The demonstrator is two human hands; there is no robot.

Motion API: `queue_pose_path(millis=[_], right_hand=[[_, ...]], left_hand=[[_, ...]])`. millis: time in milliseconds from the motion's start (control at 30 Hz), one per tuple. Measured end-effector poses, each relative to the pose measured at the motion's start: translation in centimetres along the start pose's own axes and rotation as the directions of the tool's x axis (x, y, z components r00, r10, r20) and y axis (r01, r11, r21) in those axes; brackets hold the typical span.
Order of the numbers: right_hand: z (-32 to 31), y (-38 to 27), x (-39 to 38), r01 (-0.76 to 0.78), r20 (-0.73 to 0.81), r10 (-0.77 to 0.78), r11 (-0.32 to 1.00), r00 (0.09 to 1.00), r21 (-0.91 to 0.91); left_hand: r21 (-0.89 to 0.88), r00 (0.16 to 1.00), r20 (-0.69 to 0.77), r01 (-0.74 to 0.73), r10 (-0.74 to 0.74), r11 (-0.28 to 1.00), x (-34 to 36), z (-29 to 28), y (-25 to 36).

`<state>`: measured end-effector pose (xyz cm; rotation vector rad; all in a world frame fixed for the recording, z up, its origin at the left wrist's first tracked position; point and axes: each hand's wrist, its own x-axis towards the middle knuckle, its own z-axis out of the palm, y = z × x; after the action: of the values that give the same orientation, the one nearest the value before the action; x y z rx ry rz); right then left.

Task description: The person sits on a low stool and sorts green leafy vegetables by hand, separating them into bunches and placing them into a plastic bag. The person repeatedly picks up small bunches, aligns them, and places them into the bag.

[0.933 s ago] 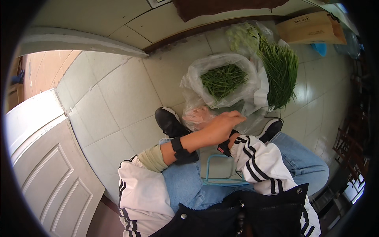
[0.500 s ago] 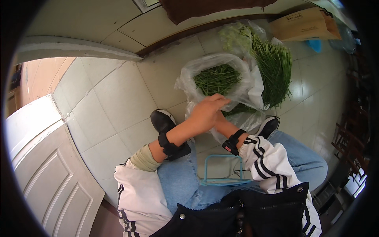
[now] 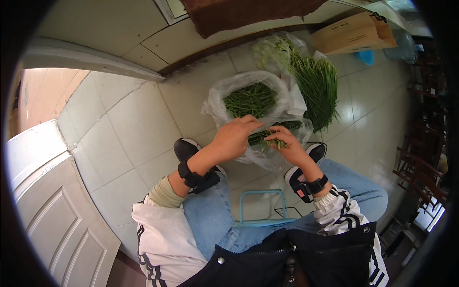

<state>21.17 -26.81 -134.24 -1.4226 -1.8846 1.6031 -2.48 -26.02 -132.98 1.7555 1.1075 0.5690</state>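
Note:
My left hand (image 3: 234, 137) is closed, its fingertips on the near rim of a clear plastic bag (image 3: 215, 91) holding cut green stalks (image 3: 251, 99). My right hand (image 3: 292, 149) has its fingers curled around a small bunch of short green stalks (image 3: 276, 142), just right of my left hand. Beneath the hands lies a second clear plastic bag (image 3: 267, 160) with more greens inside, partly hidden by them. A large bundle of long, thin green leaves, like chives (image 3: 315, 91), rests on the floor beyond, to the right.
Pale leafy greens (image 3: 273, 52) in clear plastic are at the far side. A brown paper bag (image 3: 354, 33), a blue plastic piece (image 3: 365, 57) and a large clear bottle (image 3: 401, 45) stand far right. A light-blue metal frame (image 3: 261, 193) is between my legs; a white door (image 3: 67, 210) at left.
My right hand has come out from behind my left hand, moving right and showing the stalks it holds. My left hand remains at the bag rim. The whole view has shifted slightly.

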Motion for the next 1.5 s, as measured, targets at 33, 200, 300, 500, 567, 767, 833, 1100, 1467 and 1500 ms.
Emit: queue_pose_path(millis=[33, 200, 300, 500, 567, 767, 833, 1100, 1467, 1500], right_hand=[[-0.7, -1.5, -0.6, -0.004, 0.044, 0.002, 1.000, 0.999, 0.029], [-5.3, -7.7, -3.1, -0.039, 0.096, 0.013, 0.961, 0.995, 0.272], [-8.4, -10.2, -4.7, 0.036, 0.073, -0.061, 0.953, 0.995, 0.302], [-10.1, -11.9, -7.6, 0.159, 0.006, -0.183, 0.866, 0.983, 0.474], [-9.7, -11.7, -8.2, 0.074, 0.005, -0.084, 0.906, 0.996, 0.417], [-14.4, -15.2, -14.5, -0.046, -0.058, 0.069, 0.940, 0.996, 0.337], [-17.4, -17.2, -18.1, -0.056, -0.069, 0.082, 0.946, 0.994, 0.319], [-28.8, -22.3, -39.2, 0.008, -0.080, 0.021, 0.941, 0.997, 0.337], [-40.5, -16.3, -56.4, 0.099, -0.026, -0.096, 0.947, 0.995, 0.304], [-40.7, -16.0, -57.4, 0.121, -0.015, -0.122, 0.946, 0.992, 0.302]], left_hand=[[0.003, 0.999, 0.027, 0.022, -0.022, 1.000, -0.1, -0.1, 0.2], [0.026, 0.999, 0.043, 0.012, -0.013, 1.000, -0.8, -0.3, 1.4], [0.032, 0.997, 0.072, 0.007, -0.010, 0.999, -1.1, -0.5, 1.9], [0.027, 0.993, 0.118, 0.012, -0.015, 1.000, -1.8, -0.8, 2.6], [0.034, 0.989, 0.141, 0.027, -0.032, 0.999, -1.9, -0.7, 3.5], [0.076, 0.969, 0.237, 0.059, -0.076, 0.995, -1.5, 2.2, 12.7], [0.154, 0.972, 0.228, 0.019, -0.054, 0.988, -1.8, 4.1, 18.2], [0.652, 0.967, 0.231, -0.071, -0.109, 0.755, -4.7, 16.9, 38.5], [0.547, 0.911, -0.125, 0.394, -0.394, 0.738, -1.9, 32.9, 59.3], [0.507, 0.918, -0.117, 0.384, -0.379, 0.772, -2.1, 32.8, 61.6]])
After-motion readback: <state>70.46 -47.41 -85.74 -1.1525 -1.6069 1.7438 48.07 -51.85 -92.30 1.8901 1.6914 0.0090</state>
